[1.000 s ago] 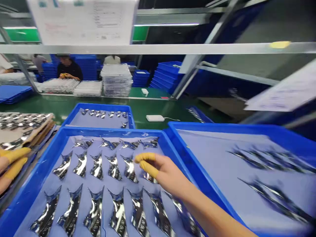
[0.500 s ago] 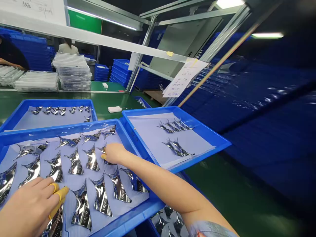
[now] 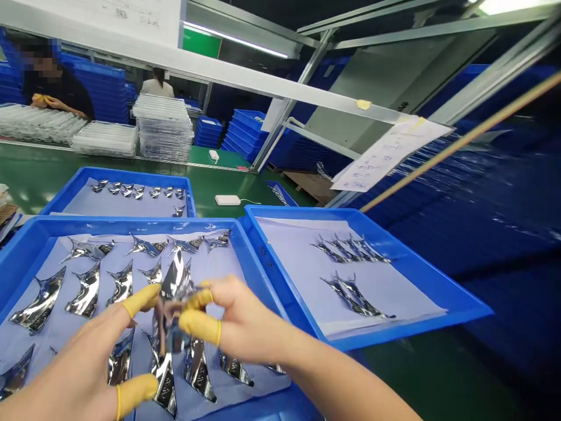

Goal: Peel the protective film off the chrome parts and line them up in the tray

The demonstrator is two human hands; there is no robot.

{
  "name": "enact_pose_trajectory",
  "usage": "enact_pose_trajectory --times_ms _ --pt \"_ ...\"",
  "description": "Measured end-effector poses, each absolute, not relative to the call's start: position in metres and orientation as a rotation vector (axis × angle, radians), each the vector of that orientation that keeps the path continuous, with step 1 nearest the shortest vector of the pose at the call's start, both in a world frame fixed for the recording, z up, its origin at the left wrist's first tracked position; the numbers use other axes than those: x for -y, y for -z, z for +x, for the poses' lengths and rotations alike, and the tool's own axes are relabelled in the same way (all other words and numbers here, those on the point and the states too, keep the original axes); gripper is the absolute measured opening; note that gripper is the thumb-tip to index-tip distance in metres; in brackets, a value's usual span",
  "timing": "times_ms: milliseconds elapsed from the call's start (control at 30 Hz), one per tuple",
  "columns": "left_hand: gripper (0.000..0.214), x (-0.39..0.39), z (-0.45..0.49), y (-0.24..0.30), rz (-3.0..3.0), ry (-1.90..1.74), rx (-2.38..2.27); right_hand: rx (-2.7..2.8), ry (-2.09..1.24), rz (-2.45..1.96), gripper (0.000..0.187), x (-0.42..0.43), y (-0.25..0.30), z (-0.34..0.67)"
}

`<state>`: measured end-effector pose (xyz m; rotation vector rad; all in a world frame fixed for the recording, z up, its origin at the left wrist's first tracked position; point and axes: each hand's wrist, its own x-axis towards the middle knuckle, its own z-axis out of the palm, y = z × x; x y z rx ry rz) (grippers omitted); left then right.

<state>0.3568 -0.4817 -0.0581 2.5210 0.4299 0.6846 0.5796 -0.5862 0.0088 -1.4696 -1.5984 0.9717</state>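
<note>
A mirror-bright part [image 3: 176, 278] is pinched between the thumb and fingers of the right hand [image 3: 245, 321], above a blue tray [image 3: 131, 223] of similar parts [image 3: 37, 299]; the left hand [image 3: 90, 345] is held open beside it, contact being indeterminable. Beyond, a green tabletop [image 3: 205, 196] is spanned by a pale crossbar [image 3: 245, 82]. Writing on the hanging sheet [image 3: 390, 155] and upper notice [image 3: 131, 17] is too blurred to be read.

Green tabletop [image 3: 30, 166] runs across, a pale metal rail [image 3: 272, 88] slanting above it. Strip light [image 3: 236, 40] lit behind, beside a green panel [image 3: 199, 44]; bright ceiling light [image 3: 512, 4] upper right. Grey panel [image 3: 372, 88] beyond the frame. Dark green floor [image 3: 438, 368] lower right, dim.
</note>
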Motion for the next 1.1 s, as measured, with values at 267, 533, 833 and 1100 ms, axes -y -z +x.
enact_pose_trajectory --times_ms 267,533,833,1100 --pt "0.034 0.488 0.365 0.059 2.328 -0.739 -0.184 1.534 -0.948 -0.984 0.018 0.592 0.02 0.557" --pt "0.014 0.492 0.372 0.068 2.112 -0.484 -0.206 1.418 -0.969 -1.041 0.019 0.597 0.035 0.555" --pt "0.018 0.494 0.371 0.066 2.136 -0.422 -0.227 1.44 -0.947 -1.014 0.017 0.597 0.035 0.556" --pt "0.016 0.482 0.372 0.063 2.298 -0.611 -0.142 1.528 -0.726 -0.995 0.017 0.595 0.042 0.553"
